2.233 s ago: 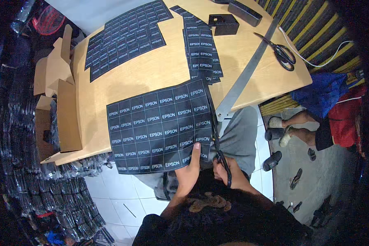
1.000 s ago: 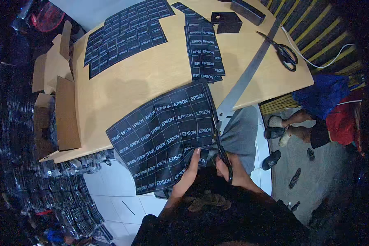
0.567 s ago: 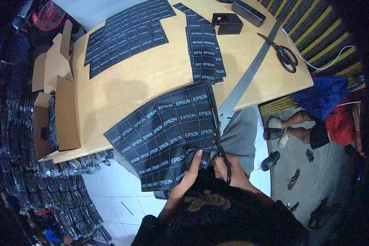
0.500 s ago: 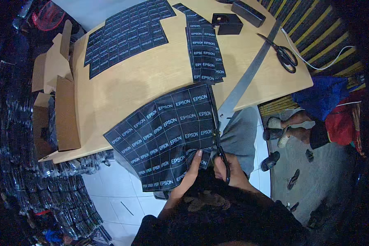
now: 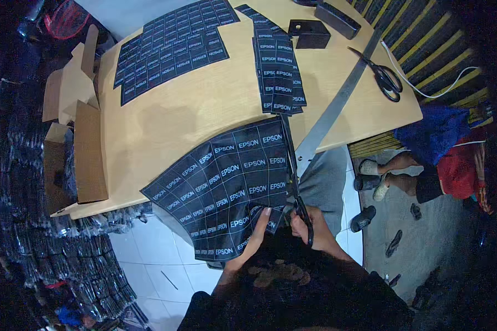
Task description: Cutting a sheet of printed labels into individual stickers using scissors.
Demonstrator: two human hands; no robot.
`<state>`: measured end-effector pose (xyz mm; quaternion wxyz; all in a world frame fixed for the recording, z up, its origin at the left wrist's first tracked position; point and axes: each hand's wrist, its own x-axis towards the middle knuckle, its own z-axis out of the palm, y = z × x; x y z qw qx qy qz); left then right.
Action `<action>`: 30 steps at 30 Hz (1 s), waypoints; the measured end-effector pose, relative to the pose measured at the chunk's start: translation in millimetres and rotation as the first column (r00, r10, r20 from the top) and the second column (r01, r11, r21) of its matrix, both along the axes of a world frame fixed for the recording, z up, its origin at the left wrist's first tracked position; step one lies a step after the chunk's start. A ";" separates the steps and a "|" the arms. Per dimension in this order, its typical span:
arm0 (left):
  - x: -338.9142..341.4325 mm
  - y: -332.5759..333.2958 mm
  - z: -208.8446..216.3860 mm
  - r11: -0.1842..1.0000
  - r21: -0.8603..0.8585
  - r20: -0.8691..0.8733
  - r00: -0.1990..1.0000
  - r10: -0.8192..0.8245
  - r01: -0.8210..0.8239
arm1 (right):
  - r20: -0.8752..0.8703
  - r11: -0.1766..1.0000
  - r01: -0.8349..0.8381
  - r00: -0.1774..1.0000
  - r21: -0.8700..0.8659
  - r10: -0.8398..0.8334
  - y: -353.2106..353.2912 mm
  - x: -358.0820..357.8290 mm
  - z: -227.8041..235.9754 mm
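Note:
A black sheet printed with a grid of pale lettering (image 5: 234,171) drapes over my lap at the table's front edge. My left hand (image 5: 251,243) is closed on its near right part, thumb on top and the other fingers hidden beneath. My right hand (image 5: 316,227) grips the black handles of large scissors (image 5: 298,201). The long blades point away from me, along the sheet's right edge. By my left thumb, a near corner of the sheet is folded up.
On the wooden table (image 5: 149,138) lie more printed sheets (image 5: 174,52), cut strips (image 5: 281,71), a long metal ruler (image 5: 337,102), second scissors (image 5: 384,76) and a black box (image 5: 312,34). An open cardboard carton (image 5: 91,160) stands left. Another person's feet (image 5: 392,174) show at right.
The sheet, my hands and the scissors sit slightly lower in the picture. The folded corner by my left thumb has shifted a little. Both grips are unchanged.

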<state>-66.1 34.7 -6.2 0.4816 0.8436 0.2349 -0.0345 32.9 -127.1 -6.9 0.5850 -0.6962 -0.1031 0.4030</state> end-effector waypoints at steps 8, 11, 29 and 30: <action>19.4 4.7 41.9 0.992 -0.037 -0.270 0.954 -0.128 0.123 | -0.085 0.996 0.078 0.994 0.047 -0.073 7.2 -0.6 6.1; 13.9 4.2 36.0 0.979 0.147 -0.191 0.975 -0.109 0.138 | -0.059 0.996 0.092 0.994 0.021 -0.090 12.5 1.0 13.0; 22.2 -8.8 24.2 0.807 -0.378 0.195 0.813 0.549 -0.454 | -0.023 0.989 0.103 0.995 0.106 -0.101 15.9 10.0 16.9; 22.5 -9.2 24.4 0.792 -0.416 0.218 0.796 0.564 -0.447 | -0.012 0.983 0.110 0.994 0.149 -0.110 15.9 9.8 18.5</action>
